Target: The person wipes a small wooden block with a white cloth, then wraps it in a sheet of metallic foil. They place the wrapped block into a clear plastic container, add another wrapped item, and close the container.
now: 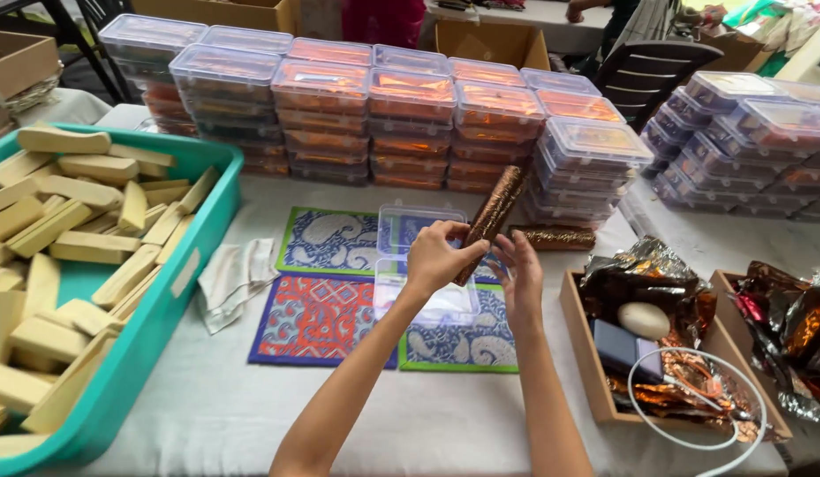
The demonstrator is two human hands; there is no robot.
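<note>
My left hand and my right hand hold one long stick wrapped in brown-gold patterned foil, tilted up to the right, over an open clear plastic box. The left hand grips its lower end; the right hand's fingers touch the same end from the other side. The box rests on patterned cloth mats in blue, red and green. A second foil-wrapped stick lies flat on the table just right of the box.
A teal crate of pale wooden sticks sits at left, a folded white cloth beside it. Stacks of lidded clear boxes line the back. Wooden trays at right hold crumpled foil, a white cable and small items.
</note>
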